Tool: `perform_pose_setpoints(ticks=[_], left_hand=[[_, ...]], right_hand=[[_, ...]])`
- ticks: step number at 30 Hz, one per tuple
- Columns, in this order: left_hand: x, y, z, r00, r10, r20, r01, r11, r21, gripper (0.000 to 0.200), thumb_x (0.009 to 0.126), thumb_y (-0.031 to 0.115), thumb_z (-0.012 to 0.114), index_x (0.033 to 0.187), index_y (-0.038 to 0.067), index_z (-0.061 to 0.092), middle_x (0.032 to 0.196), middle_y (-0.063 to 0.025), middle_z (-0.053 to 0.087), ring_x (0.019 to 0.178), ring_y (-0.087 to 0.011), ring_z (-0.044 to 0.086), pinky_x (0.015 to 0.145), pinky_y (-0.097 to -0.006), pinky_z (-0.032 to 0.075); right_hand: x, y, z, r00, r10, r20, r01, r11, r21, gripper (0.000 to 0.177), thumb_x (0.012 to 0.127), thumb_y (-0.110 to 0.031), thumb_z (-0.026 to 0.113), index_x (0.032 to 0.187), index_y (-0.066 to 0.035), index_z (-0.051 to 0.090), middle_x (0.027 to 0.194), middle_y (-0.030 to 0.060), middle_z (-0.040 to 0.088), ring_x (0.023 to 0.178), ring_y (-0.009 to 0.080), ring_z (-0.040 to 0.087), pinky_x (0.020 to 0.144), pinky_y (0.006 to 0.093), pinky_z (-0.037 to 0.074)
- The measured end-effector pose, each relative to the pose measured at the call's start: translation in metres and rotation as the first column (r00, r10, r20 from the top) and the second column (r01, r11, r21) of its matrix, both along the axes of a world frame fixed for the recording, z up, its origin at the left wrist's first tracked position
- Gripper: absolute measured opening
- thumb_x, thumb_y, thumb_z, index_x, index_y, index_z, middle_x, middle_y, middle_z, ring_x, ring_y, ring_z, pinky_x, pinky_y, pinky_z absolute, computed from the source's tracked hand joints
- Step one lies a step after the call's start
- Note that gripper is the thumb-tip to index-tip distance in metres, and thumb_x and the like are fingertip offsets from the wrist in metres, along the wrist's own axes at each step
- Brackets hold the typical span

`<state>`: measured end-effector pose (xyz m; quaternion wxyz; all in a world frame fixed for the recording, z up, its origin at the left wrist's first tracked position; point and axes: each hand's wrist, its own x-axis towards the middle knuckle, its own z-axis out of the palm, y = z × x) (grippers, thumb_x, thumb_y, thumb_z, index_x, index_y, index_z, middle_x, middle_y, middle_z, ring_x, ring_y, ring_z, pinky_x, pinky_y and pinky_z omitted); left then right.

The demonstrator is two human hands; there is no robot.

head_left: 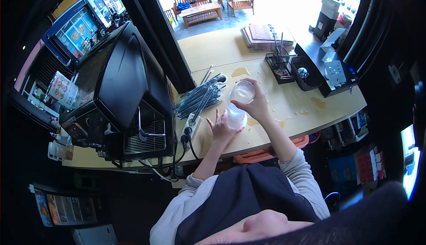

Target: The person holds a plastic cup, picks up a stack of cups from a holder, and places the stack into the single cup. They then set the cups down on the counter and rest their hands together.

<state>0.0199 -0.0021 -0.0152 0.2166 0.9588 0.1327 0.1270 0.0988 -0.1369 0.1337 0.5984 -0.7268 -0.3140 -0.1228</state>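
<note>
Both my hands are at a stack of clear plastic cups (236,117) over the counter. My right hand (256,104) is closed around the upper cup (244,92), near its rim, with the fingers wrapped over the far side. Lower down, my left hand (223,128) cradles the bottom of the stack between thumb and forefinger, its other fingers spread outward. The stack leans, its top rim toward the far side of the counter. Brown liquid spills (240,71) and drops lie on the wood around the cups.
Wrapped straws (202,99) and a power strip (191,123) with plugs lie left of my hands, beside a black espresso machine (122,74). To the right stand a black organizer (280,67), a dark basket (306,80) and a cash drawer (333,83). Stacked menus (266,37) lie farther back.
</note>
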Motion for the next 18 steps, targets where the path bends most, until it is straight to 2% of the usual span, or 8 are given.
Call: perform_pose_setpoints(ticks=[2,4,9,11,12,13,15,18], left_hand=[[-0.004,-0.002,0.001,1.000,0.006,-0.008,-0.006,1.000,0.030,0.107,0.058,0.064,0.081,0.139,0.003,0.046,0.142,-0.0132,0.052,0.147,-0.0301,0.025,0.112,-0.0705,-0.002],[-0.009,-0.002,0.006,0.997,0.019,0.070,-0.025,0.997,0.076,0.112,0.057,0.070,0.078,0.140,0.002,0.044,0.144,-0.0105,0.050,0.148,-0.0303,0.024,0.112,-0.0708,-0.003],[-0.029,-0.011,0.019,0.994,0.067,0.089,-0.075,0.994,0.082,0.117,0.056,0.074,0.076,0.142,0.002,0.042,0.147,-0.0102,0.046,0.148,-0.0297,0.022,0.112,-0.0711,-0.002],[-0.038,-0.021,0.029,0.994,0.058,0.097,-0.066,0.994,0.091,0.118,0.056,0.070,0.078,0.144,0.002,0.040,0.149,-0.0091,0.044,0.149,-0.0295,0.021,0.112,-0.0718,-0.001],[-0.044,-0.028,0.042,0.999,0.040,0.012,-0.041,0.995,0.088,0.114,0.059,0.063,0.080,0.145,0.003,0.037,0.150,-0.0082,0.043,0.149,-0.0295,0.021,0.110,-0.0738,0.000],[-0.047,-0.034,0.042,0.999,0.037,0.015,-0.039,0.995,0.090,0.114,0.059,0.063,0.080,0.145,0.003,0.037,0.150,-0.0082,0.043,0.149,-0.0295,0.021,0.110,-0.0738,0.000],[-0.059,-0.048,0.043,0.994,0.023,0.106,-0.035,0.994,0.108,0.110,0.061,0.056,0.081,0.146,0.004,0.036,0.150,-0.0082,0.043,0.149,-0.0297,0.021,0.109,-0.0756,0.000],[-0.077,-0.069,0.044,0.990,-0.002,0.139,-0.012,0.995,0.101,0.108,0.063,0.056,0.079,0.147,0.003,0.035,0.151,-0.0089,0.041,0.149,-0.0304,0.020,0.107,-0.0777,-0.001]], right_hand=[[-0.007,-0.002,0.000,1.000,0.012,0.001,-0.012,1.000,0.026,0.073,0.064,-0.021,0.091,0.124,-0.006,0.052,0.115,0.0095,0.066,0.109,0.0229,0.064,0.095,0.0369,0.050],[-0.016,-0.007,0.005,1.000,0.010,0.014,-0.010,1.000,0.024,0.072,0.064,-0.020,0.091,0.124,-0.007,0.052,0.115,0.0095,0.066,0.109,0.0231,0.064,0.095,0.0371,0.050],[-0.042,-0.022,0.004,0.995,0.017,0.099,-0.022,0.999,0.048,0.072,0.063,-0.018,0.090,0.123,-0.006,0.052,0.115,0.0110,0.066,0.108,0.0264,0.065,0.093,0.0383,0.051],[-0.054,-0.031,-0.006,0.967,0.001,0.256,0.022,0.996,-0.089,0.074,0.062,-0.018,0.091,0.124,-0.006,0.053,0.116,0.0110,0.065,0.109,0.0293,0.063,0.095,0.0400,0.049],[-0.064,-0.038,-0.006,0.943,0.002,0.334,0.040,0.992,-0.120,0.075,0.060,-0.017,0.091,0.124,-0.006,0.053,0.118,0.0105,0.064,0.111,0.0315,0.061,0.096,0.0417,0.047],[-0.070,-0.043,-0.012,0.934,0.033,0.356,0.007,0.994,-0.110,0.075,0.060,-0.018,0.090,0.124,-0.007,0.054,0.119,0.0100,0.063,0.113,0.0313,0.058,0.096,0.0426,0.045],[-0.084,-0.055,-0.023,0.944,0.046,0.326,0.009,0.986,-0.164,0.074,0.062,-0.020,0.089,0.124,-0.007,0.054,0.119,0.0110,0.063,0.113,0.0319,0.058,0.095,0.0429,0.045],[-0.104,-0.075,-0.032,0.968,0.043,0.248,0.000,0.985,-0.174,0.073,0.063,-0.022,0.089,0.125,-0.007,0.054,0.120,0.0114,0.062,0.113,0.0317,0.058,0.096,0.0426,0.045]])
